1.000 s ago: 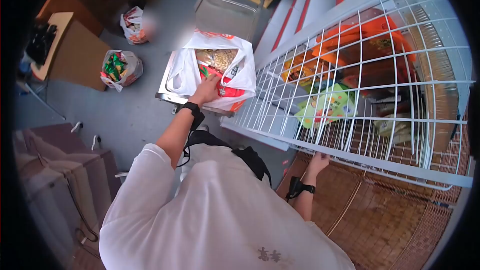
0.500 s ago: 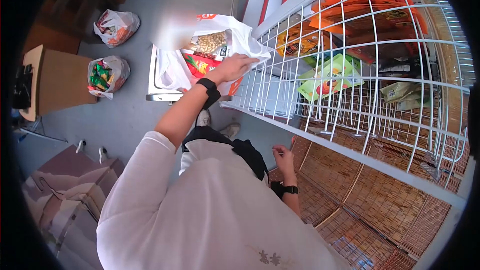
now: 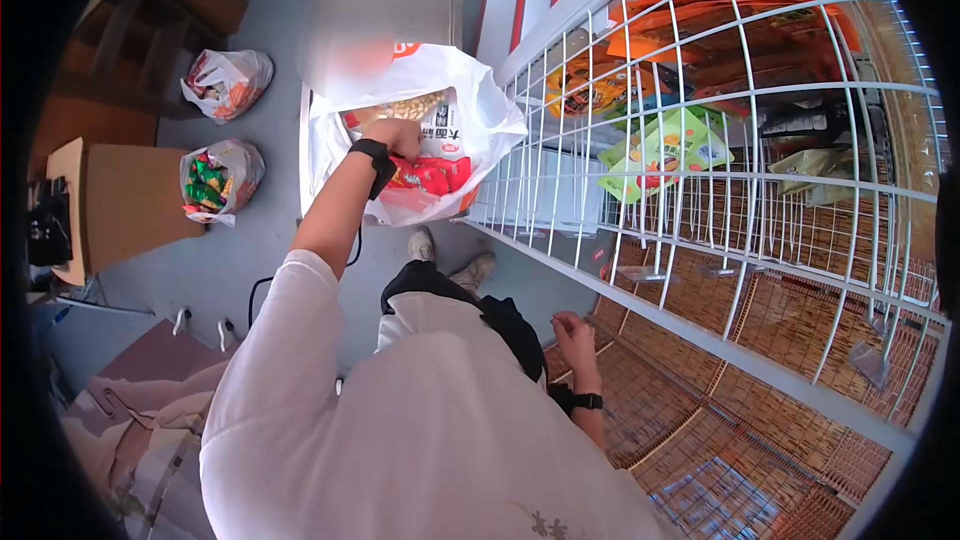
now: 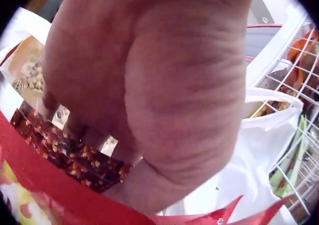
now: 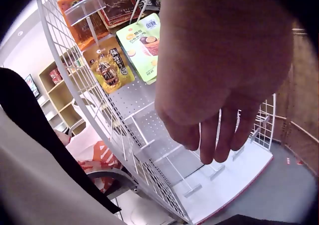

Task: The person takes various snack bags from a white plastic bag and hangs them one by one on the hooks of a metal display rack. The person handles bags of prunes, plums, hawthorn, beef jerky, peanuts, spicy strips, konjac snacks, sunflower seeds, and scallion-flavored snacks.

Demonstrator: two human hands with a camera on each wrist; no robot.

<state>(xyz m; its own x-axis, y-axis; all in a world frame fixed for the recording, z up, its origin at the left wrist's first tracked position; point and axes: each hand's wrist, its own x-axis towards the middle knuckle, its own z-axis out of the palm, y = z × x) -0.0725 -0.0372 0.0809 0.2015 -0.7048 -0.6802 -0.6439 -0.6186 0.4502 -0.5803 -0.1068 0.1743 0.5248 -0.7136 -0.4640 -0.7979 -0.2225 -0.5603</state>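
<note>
In the head view my left hand is inside the white plastic bag among red and nut-filled packets. The left wrist view shows its fingers over the top edge of a dark red packet, with the thumb on the near side, pinching it; the fingertips are hidden. My right hand is held low beside the white wire rack, holding nothing, its fingers loosely bent. In the right wrist view that hand hangs in front of the rack, where a green packet and a yellow packet lie.
Two filled plastic bags stand on the floor at the left, near a cardboard box. A metal chair is behind the white bag. Woven panels lie beyond the rack, whose wire side borders the right hand.
My left hand has moved from the bag's right edge back in among the packets. My right hand, on the rack's rim a second ago, has come off it. The view has shifted.
</note>
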